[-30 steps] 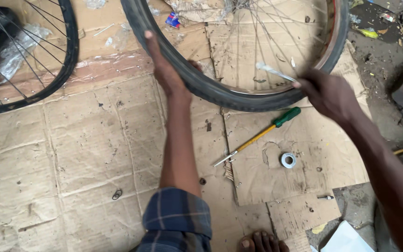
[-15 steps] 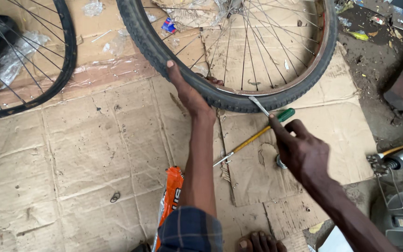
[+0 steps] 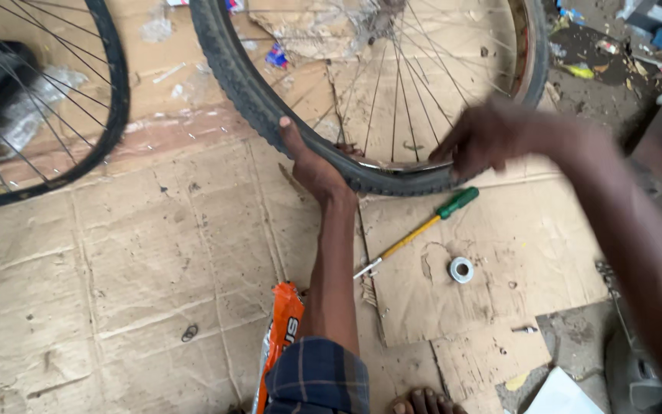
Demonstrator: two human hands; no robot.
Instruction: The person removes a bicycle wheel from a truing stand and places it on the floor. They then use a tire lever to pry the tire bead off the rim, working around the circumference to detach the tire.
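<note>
A bicycle wheel with a black knobbly tyre point(image 3: 239, 84) and thin spokes stands on the cardboard in front of me. My left hand point(image 3: 312, 165) grips the tyre's lower edge, its fingers wrapped over the rubber. Where the tyre has come away, a strip of shiny rim point(image 3: 400, 165) shows. My right hand point(image 3: 480, 138), blurred by motion, curls over the tyre just right of that strip. Whether it still holds the thin metal tool is hidden.
A green-handled screwdriver point(image 3: 423, 226) and a small metal ring point(image 3: 461, 269) lie on the cardboard point(image 3: 155, 253) below the wheel. An orange packet point(image 3: 281, 337) rests by my knee, and my toes point(image 3: 423, 402) show near it. A second wheel point(image 3: 109, 115) stands at left, with clutter at right.
My right hand has moved up from near the screwdriver to the tyre's lower edge. The left hand has kept its hold on the tyre. The view has tilted down slightly.
</note>
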